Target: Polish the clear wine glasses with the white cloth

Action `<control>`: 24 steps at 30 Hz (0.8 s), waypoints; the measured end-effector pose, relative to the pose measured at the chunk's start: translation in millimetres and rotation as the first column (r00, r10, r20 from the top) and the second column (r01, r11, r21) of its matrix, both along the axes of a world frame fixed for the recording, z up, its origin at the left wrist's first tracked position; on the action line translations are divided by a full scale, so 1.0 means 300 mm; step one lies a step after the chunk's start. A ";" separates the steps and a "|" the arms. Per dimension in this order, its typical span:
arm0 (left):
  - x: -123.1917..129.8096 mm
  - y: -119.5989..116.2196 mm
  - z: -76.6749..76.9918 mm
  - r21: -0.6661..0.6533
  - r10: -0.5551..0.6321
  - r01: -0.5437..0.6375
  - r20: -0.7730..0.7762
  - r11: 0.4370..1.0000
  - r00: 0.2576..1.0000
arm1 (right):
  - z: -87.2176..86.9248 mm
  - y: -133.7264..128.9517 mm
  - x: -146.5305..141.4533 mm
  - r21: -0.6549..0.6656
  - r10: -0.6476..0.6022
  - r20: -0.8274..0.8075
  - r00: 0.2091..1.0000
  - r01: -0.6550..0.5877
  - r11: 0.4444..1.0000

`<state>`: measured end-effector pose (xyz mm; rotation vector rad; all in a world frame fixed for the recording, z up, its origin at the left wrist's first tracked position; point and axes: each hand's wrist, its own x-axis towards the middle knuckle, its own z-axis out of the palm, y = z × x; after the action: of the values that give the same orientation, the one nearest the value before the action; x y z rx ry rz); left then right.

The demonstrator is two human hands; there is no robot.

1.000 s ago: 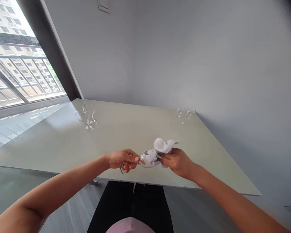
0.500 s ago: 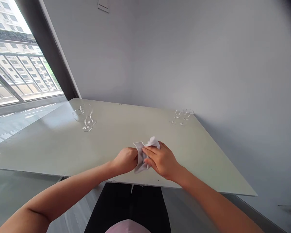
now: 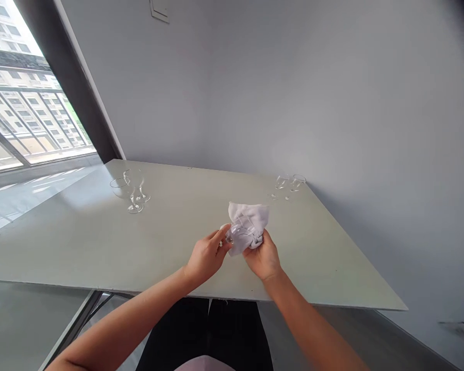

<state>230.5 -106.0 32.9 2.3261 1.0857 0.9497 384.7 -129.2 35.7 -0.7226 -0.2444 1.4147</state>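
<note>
A clear stemmed glass (image 3: pixel 230 236) lies tilted sideways between my hands, above the near half of the table. My left hand (image 3: pixel 206 257) is closed on its left end, thumb and fingers pinching around the stem or foot. A white cloth (image 3: pixel 250 212) wraps loosely about the bowl end, and its far corner stands up. From below and the right, my right hand (image 3: pixel 264 258) grips the cloth with the glass resting in it. Folds of fabric hide much of the bowl and some of my right fingers.
Two clear stemmed glasses (image 3: pixel 135 207) stand close together at the table's left. Two more glasses (image 3: pixel 295 184) are near the far right edge, by the wall (image 3: pixel 344 129). The pale tabletop (image 3: pixel 178 211) ends just before my body. A window with railings lies left.
My right hand has turned from lying over the cloth to holding it from below. The cloth has spread open, showing the glass. My left hand now pinches the glass's end.
</note>
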 end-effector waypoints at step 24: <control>0.052 0.099 0.070 -0.627 0.264 0.345 0.674 0.699 0.690 | -0.025 0.011 -0.010 -0.084 0.291 0.847 0.445 -0.429 0.899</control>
<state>246.1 -76.2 54.0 1.1171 0.8097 1.0338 381.6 -125.8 28.1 -1.2683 -1.3548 1.3023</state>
